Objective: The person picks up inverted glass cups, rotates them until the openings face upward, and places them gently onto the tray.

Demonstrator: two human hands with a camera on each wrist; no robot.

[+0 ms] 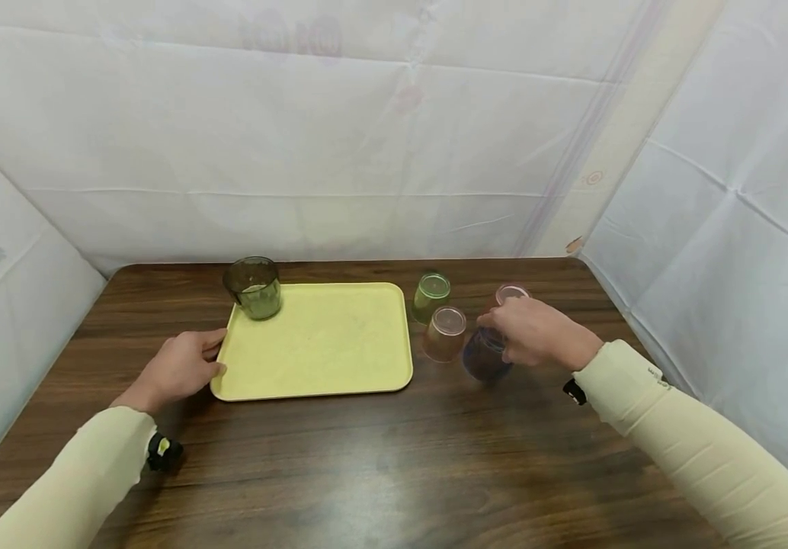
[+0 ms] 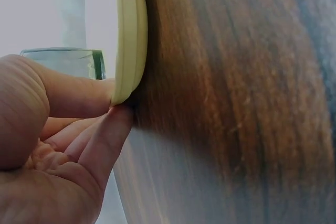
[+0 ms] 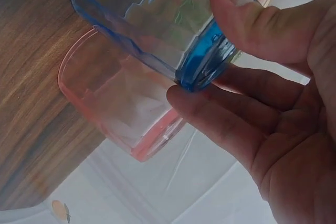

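**A:** Start with the big things. What is on the table [image 1: 380, 465]?

**B:** A yellow tray [image 1: 318, 343] lies left of centre, with a dark green cup [image 1: 253, 287] on its far left corner. The left hand [image 1: 177, 370] rests at the tray's near left edge; in the left wrist view the fingertips [image 2: 118, 116] press against the rim [image 2: 128, 35], fingers fairly straight, not curled round it.

**A:** And the right?

**B:** The right hand [image 1: 534, 333] grasps the blue cup [image 1: 485, 357] from above, thumb and fingers pinching its upturned base [image 3: 205, 72]. It sits well right of the tray, just beside a pink cup [image 1: 445, 333], a light green one [image 1: 430, 296] and another pink one [image 1: 509, 293] behind the hand.

**A:** How would you handle it well?

**B:** I'd judge a straight lift best, since the neighbours stand close. Keep the pinch firm on that narrow base, and keep the left hand bracing the tray so it cannot slide.
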